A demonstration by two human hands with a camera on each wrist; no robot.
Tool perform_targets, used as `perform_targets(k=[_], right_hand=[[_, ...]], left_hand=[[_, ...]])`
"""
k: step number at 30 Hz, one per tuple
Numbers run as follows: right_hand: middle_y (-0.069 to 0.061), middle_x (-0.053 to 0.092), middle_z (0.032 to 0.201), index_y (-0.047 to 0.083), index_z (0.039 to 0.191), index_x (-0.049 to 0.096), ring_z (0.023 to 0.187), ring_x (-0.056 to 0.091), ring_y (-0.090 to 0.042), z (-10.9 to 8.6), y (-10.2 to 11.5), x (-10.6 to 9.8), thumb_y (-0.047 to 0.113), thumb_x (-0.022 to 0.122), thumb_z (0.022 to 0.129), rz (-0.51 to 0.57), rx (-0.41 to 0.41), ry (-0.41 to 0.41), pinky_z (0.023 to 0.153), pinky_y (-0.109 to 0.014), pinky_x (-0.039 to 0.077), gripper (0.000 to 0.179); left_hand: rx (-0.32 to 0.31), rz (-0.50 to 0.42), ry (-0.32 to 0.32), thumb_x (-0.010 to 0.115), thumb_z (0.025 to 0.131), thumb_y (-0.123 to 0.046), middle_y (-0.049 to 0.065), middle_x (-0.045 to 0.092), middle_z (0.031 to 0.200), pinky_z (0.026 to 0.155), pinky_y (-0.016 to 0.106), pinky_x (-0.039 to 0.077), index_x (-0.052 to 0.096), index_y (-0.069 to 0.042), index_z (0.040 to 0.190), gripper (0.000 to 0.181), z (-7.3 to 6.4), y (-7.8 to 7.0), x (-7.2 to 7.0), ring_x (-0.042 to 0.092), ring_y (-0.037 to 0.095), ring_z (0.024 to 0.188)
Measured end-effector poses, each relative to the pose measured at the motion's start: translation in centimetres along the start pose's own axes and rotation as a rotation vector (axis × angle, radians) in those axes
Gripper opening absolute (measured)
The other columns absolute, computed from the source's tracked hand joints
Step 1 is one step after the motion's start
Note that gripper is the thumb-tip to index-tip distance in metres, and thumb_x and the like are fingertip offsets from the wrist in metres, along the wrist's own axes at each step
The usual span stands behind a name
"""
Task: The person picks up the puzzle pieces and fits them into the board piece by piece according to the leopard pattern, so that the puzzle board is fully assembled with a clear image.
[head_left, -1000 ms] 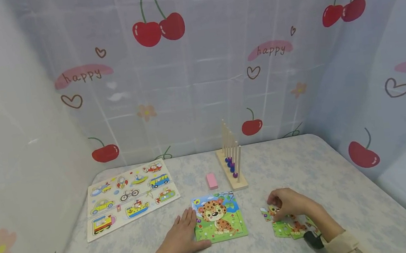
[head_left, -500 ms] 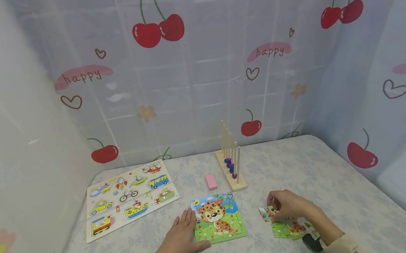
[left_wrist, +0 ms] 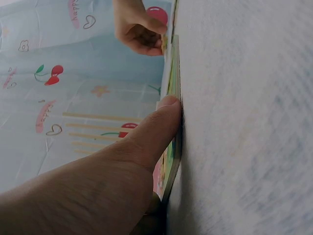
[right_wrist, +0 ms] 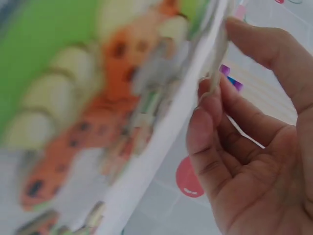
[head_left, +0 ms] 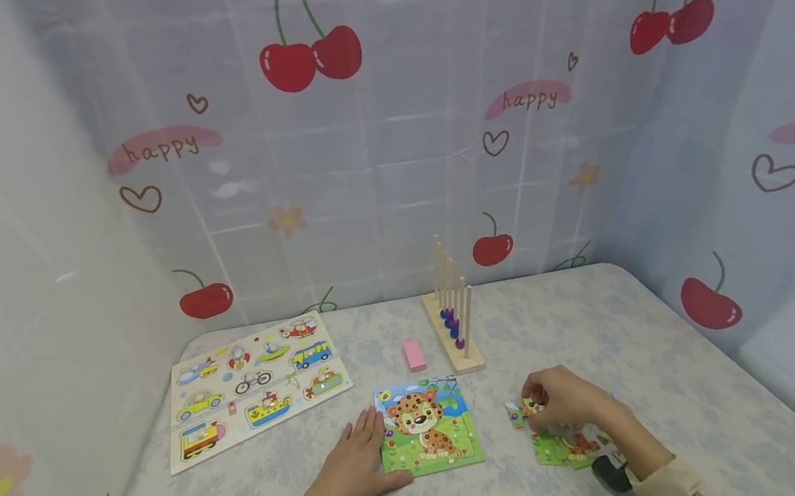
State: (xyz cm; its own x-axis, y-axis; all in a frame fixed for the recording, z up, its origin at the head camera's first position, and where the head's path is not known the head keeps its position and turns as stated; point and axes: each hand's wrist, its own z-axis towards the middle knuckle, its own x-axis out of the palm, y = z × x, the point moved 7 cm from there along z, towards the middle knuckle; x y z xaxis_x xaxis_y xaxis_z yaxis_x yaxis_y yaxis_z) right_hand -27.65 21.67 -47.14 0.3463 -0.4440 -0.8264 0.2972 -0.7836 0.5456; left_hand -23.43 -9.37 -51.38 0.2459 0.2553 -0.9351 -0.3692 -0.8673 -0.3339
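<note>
A square leopard puzzle [head_left: 428, 426] lies flat on the table before me. My left hand [head_left: 352, 463] rests at its near left corner, fingers along the left side and thumb on the front edge; the left wrist view shows this thumb [left_wrist: 154, 129] against the board's rim. Right of the puzzle, my right hand [head_left: 569, 399] pinches a thin puzzle piece [right_wrist: 217, 61] between thumb and fingertips. In the head view that piece [head_left: 531, 406] shows part of a spotted face. Under and beside the hand lie several loose pieces [head_left: 551, 450], partly covered by the hand and wrist.
A transport peg puzzle board [head_left: 255, 387] lies at the left back. A pink block [head_left: 414, 355] sits behind the leopard puzzle, next to a wooden stand [head_left: 468, 360] with upright pegs and purple and blue beads. A printed curtain [head_left: 390, 183] encloses the table's back and sides.
My right hand has shifted very slightly away from me with the piece, and a small piece beside it sits a little farther left. The left hand stays in place.
</note>
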Motion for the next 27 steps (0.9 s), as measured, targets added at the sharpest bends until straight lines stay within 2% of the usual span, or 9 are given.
perform_targets(k=[6, 18, 27], right_hand=[[0.005, 0.062, 0.08, 0.007, 0.101, 0.069, 0.068, 0.052, -0.005, 0.6, 0.8, -0.8, 0.022, 0.081, 0.079, -0.007, -0.063, -0.061, 0.059, -0.023, 0.047, 0.03], [0.006, 0.06, 0.078, 0.01, 0.098, 0.07, 0.067, 0.051, -0.005, 1.3, 1.1, -0.4, 0.021, 0.082, 0.078, -0.015, -0.037, -0.091, 0.058, -0.022, 0.047, 0.027], [0.006, 0.058, 0.074, 0.011, 0.093, 0.069, 0.065, 0.049, -0.005, 2.2, 2.8, 0.2, 0.022, 0.083, 0.076, -0.023, -0.055, -0.108, 0.056, -0.021, 0.044, 0.025]], left_hand=[[-0.003, -0.007, -0.004, 0.055, 0.08, -0.076, 0.021, 0.025, 0.159, 0.119, 0.055, 0.024, 0.029, 0.004, 0.151, 0.11, 0.1, 0.0, -0.1, 0.024, 0.035, 0.149], [-0.001, 0.002, -0.008, 0.055, 0.079, -0.077, 0.022, 0.026, 0.159, 0.119, 0.055, 0.024, 0.029, 0.004, 0.15, 0.11, 0.0, 0.0, 0.0, 0.024, 0.035, 0.149], [0.002, 0.017, -0.012, 0.055, 0.079, -0.077, 0.021, 0.027, 0.159, 0.119, 0.055, 0.025, 0.029, 0.004, 0.15, 0.11, 0.0, 0.0, 0.0, 0.025, 0.035, 0.149]])
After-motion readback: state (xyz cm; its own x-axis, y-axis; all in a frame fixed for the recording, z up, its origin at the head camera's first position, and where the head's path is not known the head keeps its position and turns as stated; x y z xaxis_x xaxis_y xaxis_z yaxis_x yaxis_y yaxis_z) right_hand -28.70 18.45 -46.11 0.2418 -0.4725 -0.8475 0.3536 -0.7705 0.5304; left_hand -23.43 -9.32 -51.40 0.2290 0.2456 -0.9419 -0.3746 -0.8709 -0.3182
